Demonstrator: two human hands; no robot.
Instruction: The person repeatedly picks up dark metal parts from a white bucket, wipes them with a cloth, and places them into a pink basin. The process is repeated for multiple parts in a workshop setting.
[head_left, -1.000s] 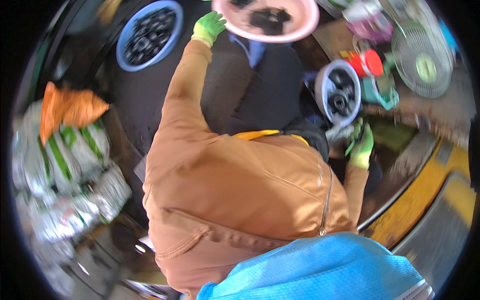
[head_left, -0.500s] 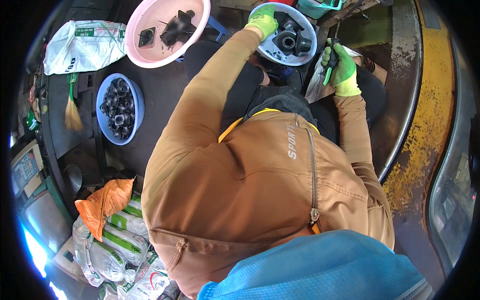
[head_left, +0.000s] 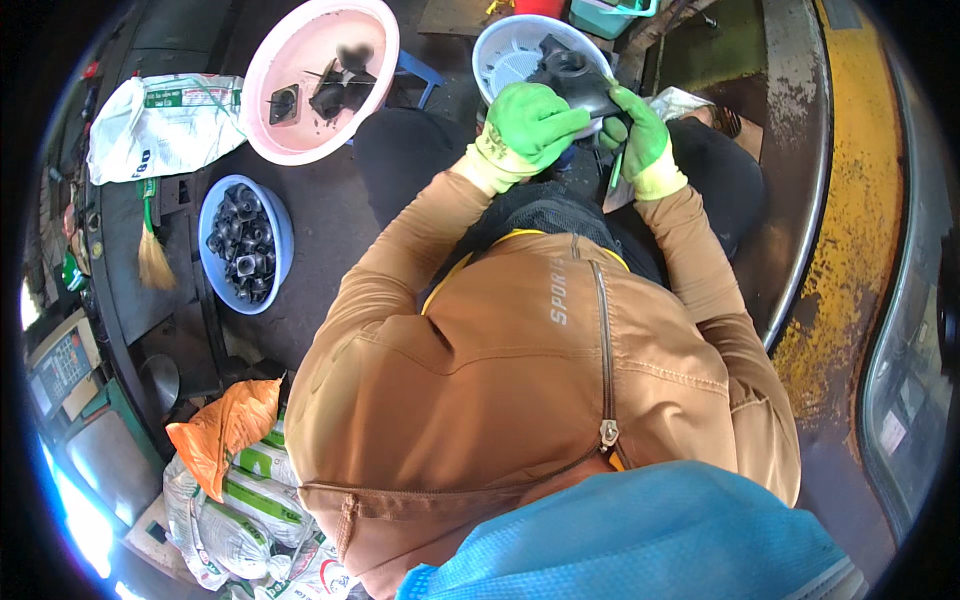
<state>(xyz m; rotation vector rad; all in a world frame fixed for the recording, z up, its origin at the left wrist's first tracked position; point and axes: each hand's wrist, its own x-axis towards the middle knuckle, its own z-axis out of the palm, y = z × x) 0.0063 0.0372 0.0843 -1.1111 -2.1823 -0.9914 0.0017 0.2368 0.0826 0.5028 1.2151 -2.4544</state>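
Both my hands wear green gloves with yellow cuffs and are close together before my lap. My left hand [head_left: 525, 130] is closed at the near edge of a black moulded plastic part [head_left: 592, 96]. On its right side, my right hand [head_left: 645, 135] is wrapped around pliers with a green handle [head_left: 615, 170]; their jaws are hidden. The fingers of both hands meet at the part. Just beyond sits a pale blue mesh basket [head_left: 505, 65] with more black parts [head_left: 562, 60] in it, partly hidden by the held one.
Left of the basket, a pink basin [head_left: 262, 110] holds several black parts, one blurred. A blue basin [head_left: 208, 270] full of small black pieces stands nearer, left. White sacks [head_left: 235, 535] and an orange bag [head_left: 225, 430] lie lower left. A yellow metal edge [head_left: 840, 230] runs along my right.
My left hand has come back from the mesh basket with a black part. My right hand has moved left with the pliers to meet it. The view has shifted slightly.
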